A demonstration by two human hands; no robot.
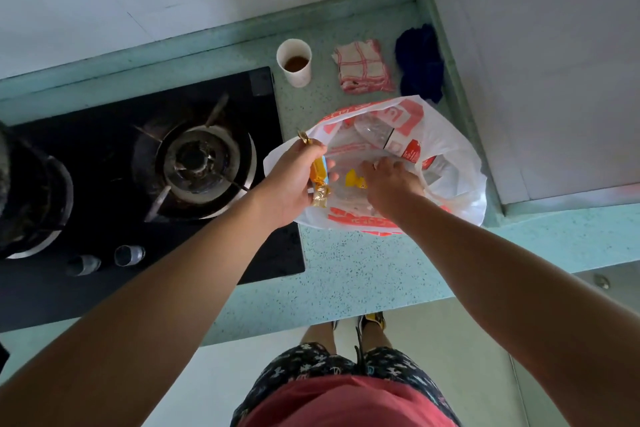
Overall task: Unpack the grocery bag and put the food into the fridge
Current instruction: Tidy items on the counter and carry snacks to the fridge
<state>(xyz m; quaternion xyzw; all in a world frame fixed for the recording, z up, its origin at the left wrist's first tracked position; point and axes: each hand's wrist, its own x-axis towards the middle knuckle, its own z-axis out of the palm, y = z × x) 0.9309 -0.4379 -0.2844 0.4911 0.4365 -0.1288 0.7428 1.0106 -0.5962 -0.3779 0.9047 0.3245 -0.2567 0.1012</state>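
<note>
The grocery bag [462,163], white plastic with red print, stands open on the surface [363,274] near its back right corner, just beside the right edge of the black gas stove [138,166]. The left hand [287,180] is at the bag's left rim, its fingers wrapped around an orange packet with gold ends [317,175], which it holds upright over the opening. The right hand [391,184] is down inside the bag, just beside a yellow item [355,178]; whether it is grasping anything cannot be told, as its fingers are hidden from above. A clear plastic bottle [375,132] lies at the far side of the bag. Behind the bag, along the back edge, stand a white cup of brown liquid [295,62], a folded red-checked cloth [363,68] and a dark blue cloth [419,62].
</note>
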